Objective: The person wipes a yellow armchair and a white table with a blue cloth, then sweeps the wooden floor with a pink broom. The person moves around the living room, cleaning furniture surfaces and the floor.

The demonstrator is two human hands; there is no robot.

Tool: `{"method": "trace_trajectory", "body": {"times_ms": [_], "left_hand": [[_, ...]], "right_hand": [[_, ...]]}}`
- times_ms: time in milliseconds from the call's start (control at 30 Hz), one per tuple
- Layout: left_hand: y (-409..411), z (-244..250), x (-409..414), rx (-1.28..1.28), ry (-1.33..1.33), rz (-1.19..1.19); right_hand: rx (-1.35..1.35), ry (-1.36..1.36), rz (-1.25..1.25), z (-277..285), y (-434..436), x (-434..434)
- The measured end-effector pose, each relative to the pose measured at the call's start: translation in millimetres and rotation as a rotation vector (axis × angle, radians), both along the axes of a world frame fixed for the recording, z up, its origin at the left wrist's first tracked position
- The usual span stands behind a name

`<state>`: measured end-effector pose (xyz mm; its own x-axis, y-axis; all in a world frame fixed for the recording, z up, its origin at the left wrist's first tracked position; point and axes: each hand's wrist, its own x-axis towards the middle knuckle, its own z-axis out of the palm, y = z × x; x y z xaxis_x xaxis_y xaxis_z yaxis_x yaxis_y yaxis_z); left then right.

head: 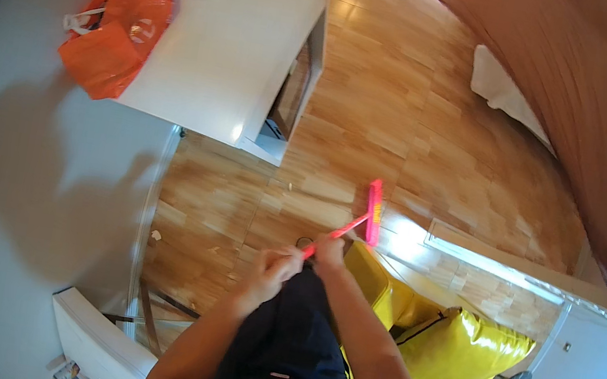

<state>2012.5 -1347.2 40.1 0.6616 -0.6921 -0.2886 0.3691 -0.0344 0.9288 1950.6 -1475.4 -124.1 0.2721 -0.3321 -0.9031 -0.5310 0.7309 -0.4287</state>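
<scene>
A pink push broom head (pixel 373 212) rests on the wood-look floor (pixel 349 131) ahead of me, just beyond the yellow armchair. Its red handle (pixel 350 225) slants back towards my body. My left hand (pixel 277 269) grips the handle near its upper end. Further down, my right hand (pixel 330 251) is closed around the same handle. Small pale scraps (pixel 155 235) lie on the floor to the left, close to the wall.
A white cabinet (pixel 223 55) stands at upper left, bearing an orange bag (pixel 124 39). The yellow armchair (pixel 383 287) with a cushion (pixel 463 349) is at my right. A brown curtain (pixel 585 86) hangs at upper right. Another white furniture piece (pixel 104 337) is lower left.
</scene>
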Motion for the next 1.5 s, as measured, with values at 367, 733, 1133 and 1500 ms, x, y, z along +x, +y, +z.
{"method": "trace_trajectory", "body": {"times_ms": [367, 733, 1133, 1500], "left_hand": [[173.5, 87.4, -39.9, 0.279, -0.209, 0.591], [225.9, 72.7, -84.7, 0.117, -0.254, 0.873], [313.7, 24.0, -47.2, 0.015, -0.037, 1.170], [398.9, 99.3, -126.1, 0.253, -0.257, 1.306]], "right_hand": [[0.270, -0.053, 0.673, 32.6, 236.5, 49.5], [-0.006, -0.113, 0.928, 87.7, 261.7, 59.4], [-0.455, -0.663, 1.886, -161.6, 328.7, 86.7], [0.359, -0.018, 1.205, 98.9, 471.7, 21.9]]}}
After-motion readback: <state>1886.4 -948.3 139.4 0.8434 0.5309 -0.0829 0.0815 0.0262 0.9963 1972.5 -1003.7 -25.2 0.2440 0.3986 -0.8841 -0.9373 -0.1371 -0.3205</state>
